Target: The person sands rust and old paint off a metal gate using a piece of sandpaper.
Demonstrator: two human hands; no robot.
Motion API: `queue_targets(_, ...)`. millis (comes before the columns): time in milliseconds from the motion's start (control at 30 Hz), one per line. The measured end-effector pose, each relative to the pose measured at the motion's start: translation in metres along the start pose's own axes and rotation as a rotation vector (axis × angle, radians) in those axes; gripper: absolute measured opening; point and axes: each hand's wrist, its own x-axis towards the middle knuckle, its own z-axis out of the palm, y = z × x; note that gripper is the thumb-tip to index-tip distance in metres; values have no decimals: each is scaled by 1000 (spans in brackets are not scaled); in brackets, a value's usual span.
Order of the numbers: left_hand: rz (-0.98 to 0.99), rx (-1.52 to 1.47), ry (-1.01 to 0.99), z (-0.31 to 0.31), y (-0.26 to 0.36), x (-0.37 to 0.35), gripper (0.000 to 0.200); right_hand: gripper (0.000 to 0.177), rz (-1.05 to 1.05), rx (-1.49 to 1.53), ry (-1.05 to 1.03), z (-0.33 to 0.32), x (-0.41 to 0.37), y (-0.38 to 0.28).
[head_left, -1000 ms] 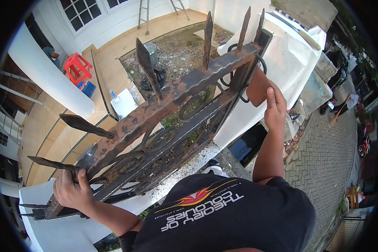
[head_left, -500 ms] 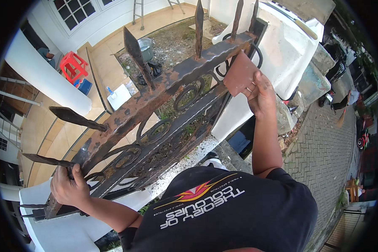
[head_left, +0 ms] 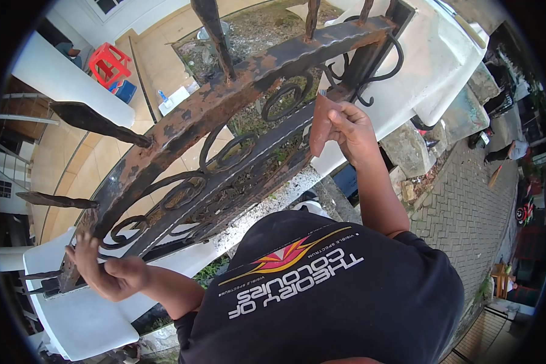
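Note:
A wrought-iron fence panel (head_left: 188, 118) with pointed spikes runs diagonally in front of me, its top rail patched with rust and worn dark paint. My right hand (head_left: 353, 132) pinches a curved sheet of reddish-brown sandpaper (head_left: 324, 124) between thumb and fingers, in front of the scrollwork near the panel's right end. At the lower left, my left hand (head_left: 109, 270) is open beside the rail's left end, with its fingers apart and nothing in them. A flat spike (head_left: 57, 199) points left just above that hand.
White wall tops (head_left: 431, 67) flank the panel. Beyond it are a red plastic stool (head_left: 109, 64), a blue box (head_left: 123, 91) and a metal bucket (head_left: 215, 33). Broken concrete (head_left: 406, 142) and a paved lane (head_left: 449, 200) lie to the right, with a person (head_left: 515, 150) farther off.
My left hand has let go of the rail end and opened. The right hand has drawn the sandpaper down and left from the top rail, and the sheet is now curled. The view has shifted.

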Motion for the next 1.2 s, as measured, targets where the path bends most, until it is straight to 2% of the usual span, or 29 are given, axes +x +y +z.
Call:
queue_targets(33, -28, -221, 109, 0, 11, -15, 50, 21, 49, -17, -6, 5, -2, 3)
queue_targets(100, -109, -721, -197, 16, 49, -33, 42, 21, 119, -29, -15, 19, -8, 12)
queue_targets(133, -188, -685, -493, 23, 64, -34, 37, 20, 161, -26, -52, 27, -12, 17)
queue_targets(167, -219, -622, -662, 39, 79, -38, 34, 20, 203, -22, -90, 33, -16, 23)
queue_targets(267, -222, -523, -913, 69, 108, -48, 39, 18, 273, -38, -147, 47, -26, 34)
queue_targets(433, -249, -492, -991, 81, 118, -73, 34, 21, 353, -34, -161, 59, -40, 36)
queue_targets(467, -322, -513, -967, 84, 116, -77, 30, 21, 355, -32, -162, 56, -39, 36)
queue_targets(533, -399, -529, -949, 83, 114, -80, 27, 24, 202, -492, -131, 44, -40, 38)
queue_targets(567, -477, -549, -963, 83, 113, -80, 24, 24, 206, -489, -132, 40, -41, 40)
queue_targets(600, -555, -570, -975, 84, 112, -80, 22, 27, 53, -561, -143, 36, -41, 44)
queue_targets(633, -555, -567, -977, 85, 110, -82, 22, 30, -101, -631, -152, 34, -41, 46)
queue_targets(667, -582, -613, -969, 86, 108, -85, 22, 30, -98, -627, -152, 39, -43, 43)
queue_targets(733, -610, -657, -972, 86, 107, -89, 22, 32, -295, -888, -236, 54, -48, 35)
queue_targets(800, -812, -768, -1059, 87, 107, -89, 19, 31, -246, -872, -310, 42, -45, 47)
queue_targets(833, -809, -763, -1062, 87, 107, -89, 19, 30, -206, -861, -387, 38, -44, 51)
queue_targets(867, -846, -786, -1109, 87, 106, -91, 23, 20, -114, -853, -365, 45, -46, 46)
queue_targets(933, -885, -808, -1159, 89, 107, -100, 27, 17, -60, -804, -338, 43, -48, 50)
queue_targets(967, -987, -925, -1102, 92, 109, -109, 34, 15, -8, -760, -310, 41, -48, 53)
queue_targets(1000, -1089, -1042, -1040, 93, 110, -115, 41, 15, -4, -759, -310, 38, -49, 57)
queue_targets(1067, -1149, -1076, -1069, 92, 110, -120, 47, 16, -76, -680, -208, 35, -47, 64)
queue_targets(1133, -1205, -1111, -1097, 92, 108, -124, 53, 15, -42, -666, -168, 36, -48, 62)
queue_targets(1200, -1378, -1245, -1318, 93, 99, -127, 53, 15, -8, -652, -130, 37, -48, 62)
